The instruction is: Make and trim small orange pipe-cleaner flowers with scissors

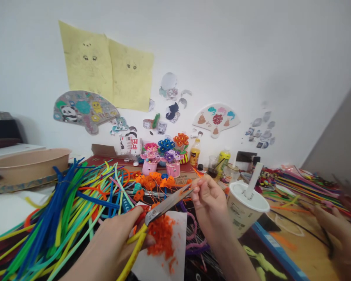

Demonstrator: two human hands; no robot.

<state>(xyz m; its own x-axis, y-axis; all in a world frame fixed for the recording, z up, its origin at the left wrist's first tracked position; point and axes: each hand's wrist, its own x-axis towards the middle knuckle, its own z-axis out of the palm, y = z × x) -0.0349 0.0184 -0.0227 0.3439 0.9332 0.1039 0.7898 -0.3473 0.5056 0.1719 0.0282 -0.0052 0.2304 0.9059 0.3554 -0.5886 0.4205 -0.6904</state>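
My left hand [117, 238] is wrapped round the handles of a pair of scissors [163, 206], which have red and yellow grips. Their blades point up and right, reaching the fingertips of my right hand [209, 195]. That hand pinches a small orange pipe cleaner [196, 172], mostly hidden by the fingers and blades. Below the scissors, a heap of orange fluff clippings [163, 238] lies on a white sheet [179, 224]. Just beyond are orange fuzzy flowers [152, 181] on thin wire stems.
Bundles of coloured pipe cleaners [49, 222] spread across the left. Beside my right forearm stands a lidded paper cup [245, 210] with a straw. Flower pots [173, 169] and drink bottles [195, 153] line the back. Another person's hand [336, 230] is at far right.
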